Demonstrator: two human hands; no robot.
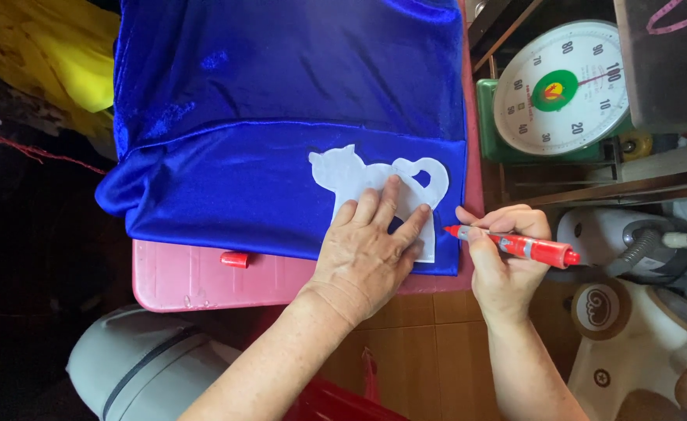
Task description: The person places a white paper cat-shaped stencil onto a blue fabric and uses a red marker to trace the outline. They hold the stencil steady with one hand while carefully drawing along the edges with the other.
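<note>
Head cam: left hand (368, 249) flat on cat template (374, 187), right hand (503, 261) w/ marker (519, 245)

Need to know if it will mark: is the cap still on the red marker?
No: the red marker in the right hand shows a bare tip, and the red cap lies on the pink table.

floor: tan tiles (429, 343) | right: green dial scale (559, 87) | left: yellow cloth (55, 47), dim

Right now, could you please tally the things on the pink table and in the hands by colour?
Red: 2, the marker pen in the right hand and its cap
Blue: 1, the velvet fabric
White: 1, the cat-shaped template under the left hand
Total: 4
</note>
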